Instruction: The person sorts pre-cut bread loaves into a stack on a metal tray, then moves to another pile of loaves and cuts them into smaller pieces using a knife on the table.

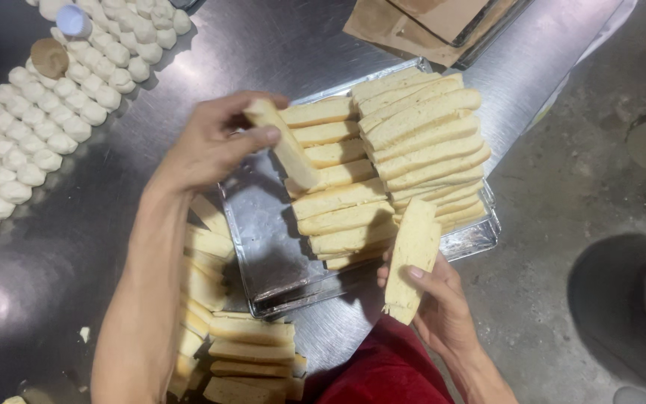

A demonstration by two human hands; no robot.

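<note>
A shiny metal table (pixel 278 45) fills the view, with a grey floor (pixel 562 194) on the right. The left hand (pixel 211 142) pinches one pale yellow slice (pixel 284 146) over the silver tray (pixel 263 239). The right hand (pixel 435 299) grips another slice (pixel 411 258) at the tray's near edge — it stands up tall. Rows of slices (pixel 383 157) fill the tray's right side; its left side is bare. Small white dough balls (pixel 54 112) sit far left, and more slices (pixel 241 352) are stacked near the table edge.

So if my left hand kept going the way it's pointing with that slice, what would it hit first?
The left hand points right, toward the metal tray. Going on, its slice would probably first meet the near row of slices lying in the tray, though the hand's height above them is unclear.
</note>
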